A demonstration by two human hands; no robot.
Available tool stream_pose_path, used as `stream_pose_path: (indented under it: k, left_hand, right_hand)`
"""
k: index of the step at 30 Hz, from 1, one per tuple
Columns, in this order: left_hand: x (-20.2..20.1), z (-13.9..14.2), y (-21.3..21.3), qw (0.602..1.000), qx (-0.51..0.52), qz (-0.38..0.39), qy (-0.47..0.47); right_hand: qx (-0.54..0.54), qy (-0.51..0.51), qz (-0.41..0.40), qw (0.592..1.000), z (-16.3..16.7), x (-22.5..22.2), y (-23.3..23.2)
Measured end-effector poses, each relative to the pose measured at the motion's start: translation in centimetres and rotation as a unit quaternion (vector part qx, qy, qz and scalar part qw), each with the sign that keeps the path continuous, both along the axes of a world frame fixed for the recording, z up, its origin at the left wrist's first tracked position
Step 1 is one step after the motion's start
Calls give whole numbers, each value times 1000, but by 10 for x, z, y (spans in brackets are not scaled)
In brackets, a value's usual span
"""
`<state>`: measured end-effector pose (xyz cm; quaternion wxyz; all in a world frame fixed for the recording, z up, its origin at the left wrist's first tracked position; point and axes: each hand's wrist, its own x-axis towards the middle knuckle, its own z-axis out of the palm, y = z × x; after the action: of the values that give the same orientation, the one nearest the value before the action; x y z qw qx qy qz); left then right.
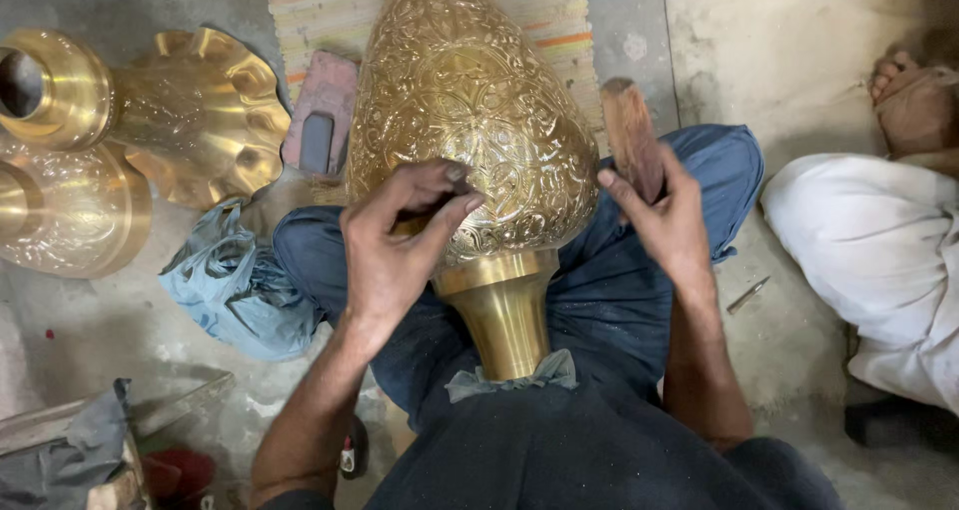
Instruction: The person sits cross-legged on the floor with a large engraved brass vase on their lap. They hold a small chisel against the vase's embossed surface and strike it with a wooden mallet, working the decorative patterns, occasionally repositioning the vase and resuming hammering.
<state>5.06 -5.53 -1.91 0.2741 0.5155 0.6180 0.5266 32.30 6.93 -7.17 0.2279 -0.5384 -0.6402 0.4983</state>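
A large brass vase (470, 110) with embossed floral patterns lies across my lap, its plain neck (499, 310) pointing toward me. My left hand (395, 250) rests on the vase's lower body and pinches a thin dark tool (455, 185) against the engraved surface. My right hand (664, 225) grips a wooden mallet (629, 135) just right of the vase. I sit cross-legged in blue trousers (619, 290).
Fluted brass pieces (200, 110) and a brass base (60, 205) lie at left, beside a blue cloth (235, 290). A striped mat (330, 10) lies under the vase, with a reddish block (320, 120) on it. Another person in white (879, 260) sits at right. A small metal punch (747, 295) lies on the floor.
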Motion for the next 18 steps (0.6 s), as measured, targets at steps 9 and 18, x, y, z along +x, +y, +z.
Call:
stream_pose_path:
  k: [9, 18]
  left_hand:
    - [0, 16, 20, 993, -30, -99, 56]
    - [2, 11, 20, 996, -19, -85, 24]
  right_hand:
    - [255, -116, 156, 947, 65, -19, 22]
    - [372, -158, 244, 881, 107, -35, 39]
